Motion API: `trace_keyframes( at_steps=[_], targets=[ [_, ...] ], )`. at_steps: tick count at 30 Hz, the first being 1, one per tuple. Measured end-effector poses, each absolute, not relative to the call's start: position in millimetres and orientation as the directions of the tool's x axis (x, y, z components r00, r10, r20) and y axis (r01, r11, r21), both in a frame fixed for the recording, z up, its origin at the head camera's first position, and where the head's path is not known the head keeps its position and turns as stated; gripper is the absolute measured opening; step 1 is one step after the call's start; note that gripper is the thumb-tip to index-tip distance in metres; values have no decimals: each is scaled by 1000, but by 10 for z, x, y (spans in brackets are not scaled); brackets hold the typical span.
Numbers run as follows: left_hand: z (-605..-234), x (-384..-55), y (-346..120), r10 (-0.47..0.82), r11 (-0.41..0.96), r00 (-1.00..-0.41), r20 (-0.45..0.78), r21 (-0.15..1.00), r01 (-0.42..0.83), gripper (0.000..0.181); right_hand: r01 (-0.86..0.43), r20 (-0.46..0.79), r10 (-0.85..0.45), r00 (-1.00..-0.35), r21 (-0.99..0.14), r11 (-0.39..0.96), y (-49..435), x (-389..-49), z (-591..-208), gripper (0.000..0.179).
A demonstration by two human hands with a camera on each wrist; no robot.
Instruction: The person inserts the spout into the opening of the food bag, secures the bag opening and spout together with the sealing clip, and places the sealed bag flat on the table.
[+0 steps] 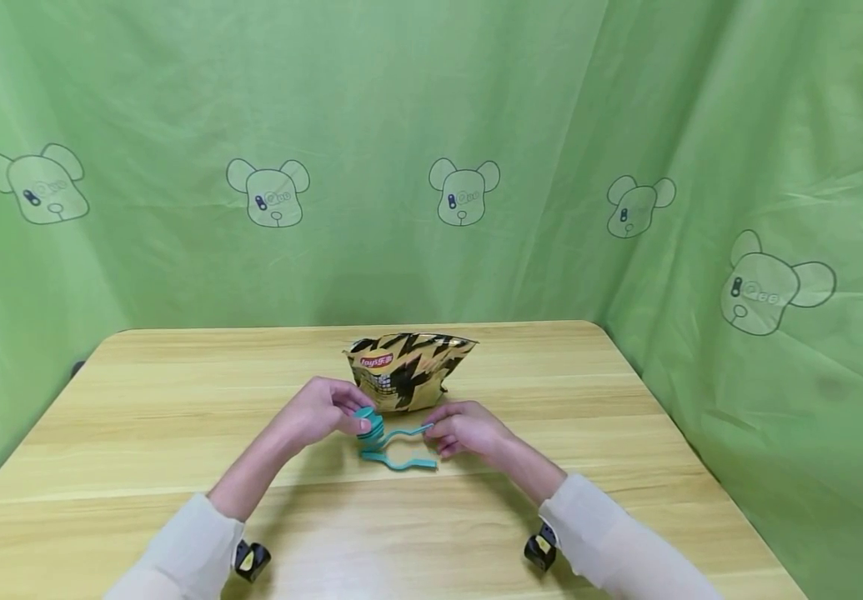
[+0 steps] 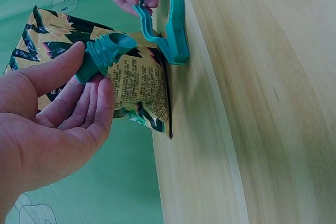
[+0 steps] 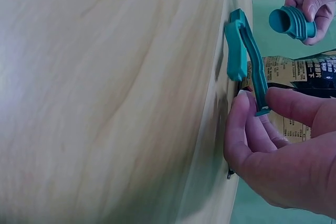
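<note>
My left hand (image 1: 323,408) pinches a teal ribbed pour spout (image 1: 368,423) between thumb and fingers. Its hollow, slanted mouth (image 2: 122,41) faces away from the palm in the left wrist view. To its right, my right hand (image 1: 469,429) pinches one arm of a teal bag clip (image 1: 401,465) at its tip. The clip is spread apart, and each of its two hinged arms has a curved bend in the middle. Just behind both hands, a gold-and-black chip bag (image 1: 408,375) stands upright on the table, its wide top edge uppermost.
The light wooden table (image 1: 138,417) reaches back to a green curtain (image 1: 371,267) printed with bear heads, which also closes off the right side. Small black devices (image 1: 253,562) hang beneath both wrists near the sleeves.
</note>
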State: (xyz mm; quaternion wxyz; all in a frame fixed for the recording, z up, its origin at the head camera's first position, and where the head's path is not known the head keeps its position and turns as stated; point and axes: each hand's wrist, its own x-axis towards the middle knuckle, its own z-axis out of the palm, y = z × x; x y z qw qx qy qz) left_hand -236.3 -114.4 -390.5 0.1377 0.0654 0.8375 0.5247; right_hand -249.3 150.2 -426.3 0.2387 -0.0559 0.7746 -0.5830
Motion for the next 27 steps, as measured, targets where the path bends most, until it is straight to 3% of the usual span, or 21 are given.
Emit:
trace_keyframes(
  at_steps=[27],
  targets=[
    [-3912,-2361,-1163,250,422,-955,-159,906,-40,29,154,-298,-294,-908,-890,429,1577,-2536,-4313,34]
  ],
)
